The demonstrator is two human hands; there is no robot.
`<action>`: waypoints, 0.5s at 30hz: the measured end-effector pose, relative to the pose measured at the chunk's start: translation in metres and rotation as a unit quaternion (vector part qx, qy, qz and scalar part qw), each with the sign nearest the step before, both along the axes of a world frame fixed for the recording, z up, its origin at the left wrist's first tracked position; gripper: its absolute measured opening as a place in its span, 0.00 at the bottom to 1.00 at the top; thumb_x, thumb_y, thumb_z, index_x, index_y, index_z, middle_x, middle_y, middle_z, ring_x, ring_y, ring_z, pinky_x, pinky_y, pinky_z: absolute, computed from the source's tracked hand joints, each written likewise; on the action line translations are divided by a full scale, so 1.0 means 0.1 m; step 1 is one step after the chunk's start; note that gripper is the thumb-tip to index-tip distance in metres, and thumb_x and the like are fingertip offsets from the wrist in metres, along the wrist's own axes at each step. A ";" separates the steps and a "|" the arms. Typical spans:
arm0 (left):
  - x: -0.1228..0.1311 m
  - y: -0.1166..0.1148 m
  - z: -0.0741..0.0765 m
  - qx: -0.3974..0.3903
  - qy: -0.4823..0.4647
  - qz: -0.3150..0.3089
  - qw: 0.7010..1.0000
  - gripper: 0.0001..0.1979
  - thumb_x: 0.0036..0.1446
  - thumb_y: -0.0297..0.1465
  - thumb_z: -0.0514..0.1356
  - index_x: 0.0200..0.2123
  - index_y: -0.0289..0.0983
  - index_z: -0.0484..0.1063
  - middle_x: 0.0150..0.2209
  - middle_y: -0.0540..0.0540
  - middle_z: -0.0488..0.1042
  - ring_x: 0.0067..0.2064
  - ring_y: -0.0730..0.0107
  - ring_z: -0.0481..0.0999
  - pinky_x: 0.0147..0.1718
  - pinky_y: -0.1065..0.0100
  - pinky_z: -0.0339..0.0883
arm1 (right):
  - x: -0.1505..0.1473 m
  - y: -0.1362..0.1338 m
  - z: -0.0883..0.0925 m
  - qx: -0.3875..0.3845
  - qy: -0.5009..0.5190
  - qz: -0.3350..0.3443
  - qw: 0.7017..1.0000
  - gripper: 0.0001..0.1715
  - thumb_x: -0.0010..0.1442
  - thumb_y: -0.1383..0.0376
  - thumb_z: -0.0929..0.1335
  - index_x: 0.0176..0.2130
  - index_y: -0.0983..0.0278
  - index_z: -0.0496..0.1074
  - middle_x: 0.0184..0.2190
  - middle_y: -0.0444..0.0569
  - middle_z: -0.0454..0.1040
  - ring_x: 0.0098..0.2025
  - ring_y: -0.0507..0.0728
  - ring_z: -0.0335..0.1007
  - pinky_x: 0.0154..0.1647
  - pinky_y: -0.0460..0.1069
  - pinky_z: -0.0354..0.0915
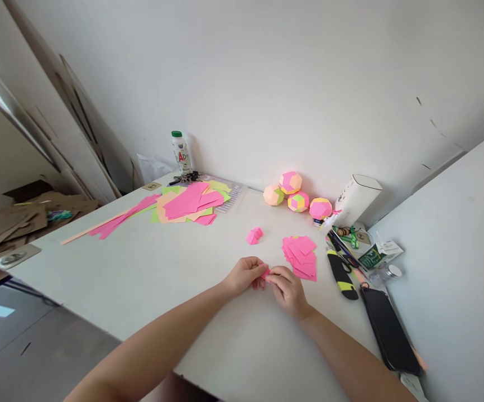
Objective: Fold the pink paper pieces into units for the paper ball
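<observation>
Between the fingertips of both hands is a small pink paper piece (266,274), mostly covered by the fingers; its exact fold cannot be made out. My left hand (247,275) pinches it from the left, and my right hand (287,288) grips its right side. Just beyond the hands sits a folded pink paper unit (254,235) on the white table (149,279). To the right of my right hand lies a fanned pile of pink paper squares (301,257).
Several multicoloured paper balls (291,183) rest against the wall. Pink, green and peach sheets (187,202) lie at the back left near a white bottle (181,153). Along the right edge are a black-and-yellow cutter (342,275), a black phone (390,329) and a white box (356,199).
</observation>
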State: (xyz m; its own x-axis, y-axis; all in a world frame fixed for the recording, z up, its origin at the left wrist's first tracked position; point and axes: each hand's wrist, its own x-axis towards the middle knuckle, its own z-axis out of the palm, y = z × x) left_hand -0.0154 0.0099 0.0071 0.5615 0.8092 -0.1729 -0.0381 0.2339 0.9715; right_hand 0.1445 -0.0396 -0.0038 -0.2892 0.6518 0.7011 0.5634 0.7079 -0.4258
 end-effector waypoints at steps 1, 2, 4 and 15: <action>0.00 0.00 0.01 0.002 0.003 -0.006 1.000 0.16 0.52 0.43 0.58 0.26 0.35 0.65 0.18 0.49 0.72 0.20 0.73 0.71 0.19 0.73 0.60 | 0.00 0.00 0.00 -0.002 0.002 -0.004 1.000 0.13 0.61 0.72 0.60 0.39 0.61 0.72 0.32 0.51 0.71 0.32 0.55 0.69 0.29 0.49 0.69; 0.00 0.00 0.02 0.004 0.005 -0.014 1.000 0.16 0.52 0.43 0.58 0.26 0.35 0.66 0.20 0.48 0.73 0.22 0.71 0.73 0.20 0.73 0.61 | 0.00 0.00 0.01 -0.005 0.004 -0.007 1.000 0.13 0.61 0.72 0.60 0.39 0.61 0.72 0.31 0.51 0.71 0.32 0.55 0.68 0.29 0.49 0.69; 0.00 -0.01 0.05 0.008 0.009 -0.031 0.999 0.16 0.52 0.43 0.58 0.27 0.34 0.67 0.24 0.46 0.75 0.27 0.68 0.75 0.21 0.72 0.63 | 0.00 0.00 0.01 -0.009 0.008 -0.014 1.000 0.13 0.61 0.72 0.61 0.38 0.61 0.73 0.31 0.51 0.71 0.31 0.55 0.68 0.29 0.50 0.69; -0.02 -0.02 0.04 0.035 0.040 -0.077 0.996 0.09 0.53 0.32 0.54 0.34 0.34 0.71 0.33 0.43 0.76 0.36 0.66 0.76 0.25 0.72 0.65 | 0.01 0.04 0.00 -0.100 0.084 -0.024 0.991 0.10 0.60 0.68 0.63 0.34 0.62 0.74 0.28 0.50 0.72 0.30 0.56 0.69 0.29 0.51 0.68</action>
